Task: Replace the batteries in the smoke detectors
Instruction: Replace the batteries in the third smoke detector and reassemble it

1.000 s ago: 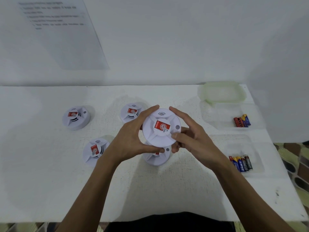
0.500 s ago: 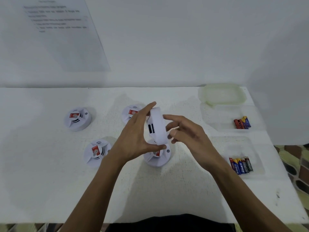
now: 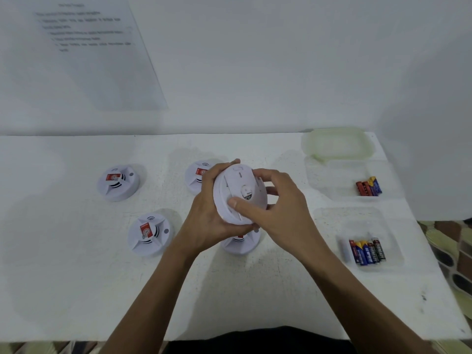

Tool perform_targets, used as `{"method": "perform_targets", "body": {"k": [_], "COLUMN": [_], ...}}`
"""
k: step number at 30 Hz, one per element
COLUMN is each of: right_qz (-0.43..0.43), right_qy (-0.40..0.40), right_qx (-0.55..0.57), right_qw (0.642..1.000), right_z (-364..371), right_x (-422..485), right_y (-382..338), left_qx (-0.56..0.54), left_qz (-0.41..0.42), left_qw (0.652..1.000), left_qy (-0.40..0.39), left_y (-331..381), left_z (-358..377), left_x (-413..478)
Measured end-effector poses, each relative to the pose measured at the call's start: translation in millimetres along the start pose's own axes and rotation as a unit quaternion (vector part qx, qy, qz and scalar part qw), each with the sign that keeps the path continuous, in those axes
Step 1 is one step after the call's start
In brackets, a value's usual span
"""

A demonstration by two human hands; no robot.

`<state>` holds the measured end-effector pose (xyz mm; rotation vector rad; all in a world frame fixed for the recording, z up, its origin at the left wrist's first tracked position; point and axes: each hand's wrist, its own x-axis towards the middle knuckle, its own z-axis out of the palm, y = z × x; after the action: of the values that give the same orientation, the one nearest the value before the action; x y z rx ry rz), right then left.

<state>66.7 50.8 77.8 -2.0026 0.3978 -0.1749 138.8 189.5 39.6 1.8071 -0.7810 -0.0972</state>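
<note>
Fingers of the left hand (image 3: pixel 209 213) curl around the left and lower rim of a white smoke detector (image 3: pixel 238 194), closed on it, while the right hand (image 3: pixel 278 208) grips it from the other side, its thumb (image 3: pixel 240 203) pressed flat against the back face and its remaining fingers wrapped over the right edge. Both hands hold the detector raised above the bench (image 3: pixel 76 290), tilted so its plain back, with a small round label near the middle, faces the camera. Directly beneath it a second detector (image 3: pixel 241 245) sits on the bench, partly hidden by the hands. Three more rest face up, each with a red sticker: one at far left (image 3: pixel 118 182), one nearer the front left (image 3: pixel 149 233), and one behind the left hand (image 3: pixel 196 176), partly covered by it. On the right side of the bench, a clear tray (image 3: pixel 344 187) holds a few batteries (image 3: pixel 369 186) at its right end, and a nearer clear tray (image 3: pixel 393 254) holds a row of batteries (image 3: pixel 367 250). A pale green lid (image 3: pixel 337 145) lies at the far right corner. A printed sheet (image 3: pixel 102 60) hangs on the wall, its text too blurred to read.
</note>
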Motion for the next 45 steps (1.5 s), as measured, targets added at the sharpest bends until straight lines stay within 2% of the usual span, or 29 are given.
{"method": "perform_targets", "body": {"k": [5, 11, 18, 24, 30, 33, 35, 38, 43, 45], "right_qz": [-0.038, -0.082, -0.067, -0.105, -0.073, -0.003, 0.002, -0.001, 0.061, 0.075], "right_qy": [0.023, 0.007, 0.001, -0.026, -0.017, -0.038, -0.04, -0.029, 0.012, 0.054], "right_qx": [-0.065, -0.121, -0.157, -0.178, -0.155, -0.095, -0.038, 0.051, 0.262, 0.245], "right_qw": [0.997, 0.989, 0.985, 0.978, 0.985, 0.995, 0.998, 0.998, 0.963, 0.965], "right_z": [-2, 1, 6, 2, -4, -8, -12, -18, -39, -43], "right_x": [-4, -5, -7, -7, -6, 2, 8, 13, 26, 33], "right_y": [-2, -5, -6, -8, -5, -8, -6, -2, 13, 25], "left_qx": [0.032, 0.098, 0.114, 0.138, 0.157, 0.132, 0.114, 0.143, 0.152, 0.146], "left_qz": [0.006, 0.02, 0.008, 0.067, 0.051, 0.021, -0.012, -0.033, -0.047, -0.054], "left_qw": [0.999, 0.995, 0.992, 0.987, 0.985, 0.989, 0.991, 0.988, 0.986, 0.987], "left_qy": [-0.028, -0.016, -0.061, -0.048, -0.049, -0.07, -0.075, -0.053, -0.046, -0.042], "left_y": [-1, -8, 6, 9, 10, 15, 9, -1, -4, -5], "left_z": [-10, -9, -11, -15, -20, -17, -16, -21, -32, -33], "left_x": [3, 4, 6, 11, 11, 10, 7, 6, 8, 6]}}
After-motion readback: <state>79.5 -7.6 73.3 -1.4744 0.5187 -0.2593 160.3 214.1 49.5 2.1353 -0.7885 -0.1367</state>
